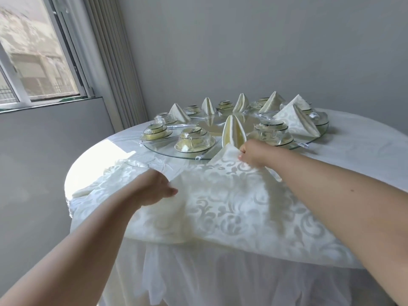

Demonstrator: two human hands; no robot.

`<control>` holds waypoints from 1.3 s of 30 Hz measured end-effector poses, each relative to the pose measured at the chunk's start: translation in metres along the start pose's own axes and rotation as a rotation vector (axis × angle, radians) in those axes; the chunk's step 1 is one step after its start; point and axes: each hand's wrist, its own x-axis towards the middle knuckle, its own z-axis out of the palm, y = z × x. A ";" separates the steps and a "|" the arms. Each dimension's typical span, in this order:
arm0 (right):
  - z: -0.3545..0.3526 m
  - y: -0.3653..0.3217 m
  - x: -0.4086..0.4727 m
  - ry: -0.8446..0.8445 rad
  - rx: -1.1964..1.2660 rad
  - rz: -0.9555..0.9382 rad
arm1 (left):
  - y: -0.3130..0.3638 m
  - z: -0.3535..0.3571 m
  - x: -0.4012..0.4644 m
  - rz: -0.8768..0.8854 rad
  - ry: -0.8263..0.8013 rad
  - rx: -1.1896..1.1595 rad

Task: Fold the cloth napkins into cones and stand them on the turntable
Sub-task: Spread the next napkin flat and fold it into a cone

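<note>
- Right hand (251, 153) pinches the far corner of the napkin (231, 208), fingers curled on the cloth
- Left hand (154, 188) rests on the napkin's left part; the fingers are hidden in the folds, so the grip cannot be told
- Napkin lies spread between both hands, its near edge draped over the table (364, 138) edge
- Risk: a cone (234, 131) stands on the turntable (172, 152) just beyond the right hand; a forward swing of the corner probably topples it
- Risk: wrapped cups (195, 140) sit beyond the hands, near the rim; dragged cloth may snag them
- Risk: the overhanging edge may pull the napkin off the table if the hands release
</note>
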 end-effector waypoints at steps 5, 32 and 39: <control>0.029 0.015 0.035 0.050 0.006 0.090 | 0.004 0.015 0.037 0.019 -0.043 0.257; 0.020 0.025 0.038 0.373 0.130 0.111 | -0.033 0.063 0.083 0.063 0.289 0.109; 0.009 0.079 -0.013 0.089 0.090 0.214 | 0.005 0.042 0.067 0.081 0.362 0.185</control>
